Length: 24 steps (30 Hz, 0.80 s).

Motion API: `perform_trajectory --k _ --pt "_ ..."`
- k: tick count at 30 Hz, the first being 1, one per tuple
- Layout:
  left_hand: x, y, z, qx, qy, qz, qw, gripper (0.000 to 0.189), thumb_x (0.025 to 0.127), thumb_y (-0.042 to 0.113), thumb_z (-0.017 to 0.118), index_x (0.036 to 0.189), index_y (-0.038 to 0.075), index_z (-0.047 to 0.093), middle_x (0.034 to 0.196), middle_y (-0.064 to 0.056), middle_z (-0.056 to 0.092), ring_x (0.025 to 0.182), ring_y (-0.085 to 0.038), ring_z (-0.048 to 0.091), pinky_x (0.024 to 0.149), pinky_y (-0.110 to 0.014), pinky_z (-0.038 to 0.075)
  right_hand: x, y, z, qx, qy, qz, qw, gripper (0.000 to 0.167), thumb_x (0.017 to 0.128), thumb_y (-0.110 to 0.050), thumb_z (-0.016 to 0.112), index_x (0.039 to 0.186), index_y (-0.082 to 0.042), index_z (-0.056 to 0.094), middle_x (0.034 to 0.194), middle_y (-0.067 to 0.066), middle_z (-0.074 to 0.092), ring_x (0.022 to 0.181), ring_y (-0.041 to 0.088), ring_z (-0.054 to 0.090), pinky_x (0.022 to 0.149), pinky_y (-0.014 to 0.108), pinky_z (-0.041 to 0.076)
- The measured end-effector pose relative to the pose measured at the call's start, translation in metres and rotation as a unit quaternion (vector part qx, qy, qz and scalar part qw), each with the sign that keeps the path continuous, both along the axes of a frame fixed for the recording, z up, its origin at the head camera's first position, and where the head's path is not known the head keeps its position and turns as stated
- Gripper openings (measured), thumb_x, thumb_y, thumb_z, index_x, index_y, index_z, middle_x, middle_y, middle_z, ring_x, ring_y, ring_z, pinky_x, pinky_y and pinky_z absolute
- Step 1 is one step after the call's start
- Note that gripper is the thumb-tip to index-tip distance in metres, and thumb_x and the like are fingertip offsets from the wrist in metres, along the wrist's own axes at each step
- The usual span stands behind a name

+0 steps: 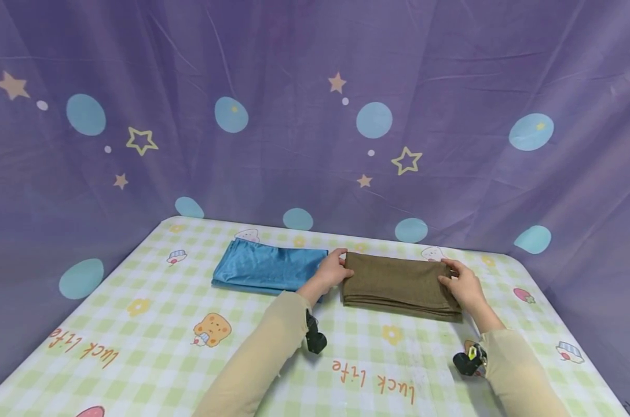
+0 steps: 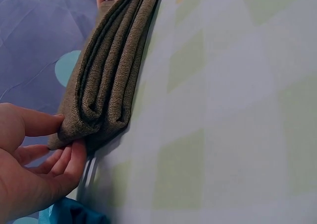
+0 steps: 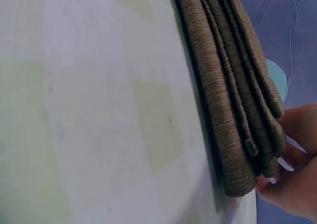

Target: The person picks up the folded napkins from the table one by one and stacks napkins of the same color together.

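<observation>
A folded brown towel [image 1: 393, 282] lies on the table in the head view, its stacked layers showing along the near edge. My left hand [image 1: 333, 270] pinches its left end; in the left wrist view the thumb lies on top of the brown towel [image 2: 101, 85] and the fingers are under its corner. At the right end, my right hand [image 1: 463, 285] grips the far corner, and the right wrist view has those fingers around the layered end of the brown towel [image 3: 223, 110]. Just left of it sits a folded blue cloth [image 1: 268, 266], partly behind my left hand.
A green-and-white checked cloth with printed cartoons covers the table [image 1: 169, 370]. Behind it hangs a purple curtain [image 1: 294, 174] with stars and blue dots, which also runs along both sides. Black wrist cameras sit below each hand.
</observation>
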<state>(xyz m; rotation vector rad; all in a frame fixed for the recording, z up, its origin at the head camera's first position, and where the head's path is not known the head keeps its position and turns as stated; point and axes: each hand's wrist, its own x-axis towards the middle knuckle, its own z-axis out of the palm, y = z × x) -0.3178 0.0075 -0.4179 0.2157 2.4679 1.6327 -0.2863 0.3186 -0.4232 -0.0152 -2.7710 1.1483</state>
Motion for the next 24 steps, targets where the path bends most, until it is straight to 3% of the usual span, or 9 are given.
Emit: perform_trajectory --k 9,24 --pt "0.005 0.000 0.002 -0.019 0.005 0.004 0.9998 0.060 0.089 -0.005 0.067 0.145 -0.001 0.045 0.117 -0.022 0.059 0.103 -0.035 0.061 0.080 -0.040 0.053 0.001 0.002 -0.008 0.019 -0.006 0.021 0.9996 0.053 0.095 -0.003 0.059 0.142 0.012 0.038 0.138 0.041 0.041 0.122 0.056 0.046 0.101 0.061 0.039" --pt "0.004 0.001 -0.002 -0.063 0.020 0.005 0.9978 0.059 0.088 -0.003 0.069 0.142 -0.002 0.048 0.121 -0.023 0.059 0.113 -0.036 0.057 0.089 -0.043 0.051 -0.003 0.003 -0.012 0.041 -0.017 0.030 0.9986 0.054 0.098 -0.005 0.054 0.145 0.013 0.033 0.140 0.042 0.036 0.123 0.057 0.045 0.102 0.062 0.037"
